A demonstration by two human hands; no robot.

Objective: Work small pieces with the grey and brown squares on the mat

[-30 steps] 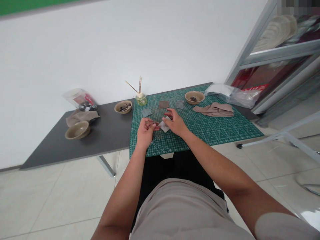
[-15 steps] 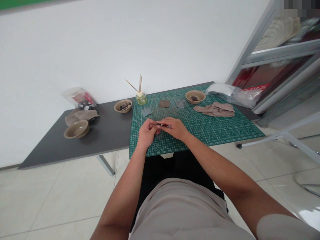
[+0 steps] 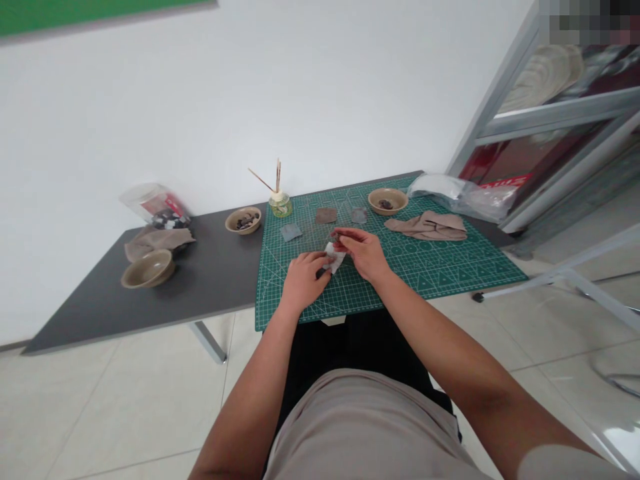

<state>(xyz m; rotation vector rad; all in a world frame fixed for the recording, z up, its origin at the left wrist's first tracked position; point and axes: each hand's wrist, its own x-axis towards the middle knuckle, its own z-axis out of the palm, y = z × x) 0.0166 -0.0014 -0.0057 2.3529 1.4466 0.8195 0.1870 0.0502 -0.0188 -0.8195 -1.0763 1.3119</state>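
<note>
My left hand is over the cutting mat, its fingers and thumb closed on the edge of a small white sheet. Just right of the sheet and slightly raised, my right hand pinches a small dark stone between thumb and fingers; most of it is covered. Beyond the hands lie a brown square, a grey square and a blue-grey square, all flat on the mat.
A bowl of dark pebbles and a crumpled brown cloth are at right, near a plastic bag. A reed diffuser stands behind. Leftward are another pebble bowl, a bowl and a tipped clear container.
My hands were together over a small thing; now they have parted. The white sheet shows at my left hand, and my right hand has lifted a little away with the dark stone.
</note>
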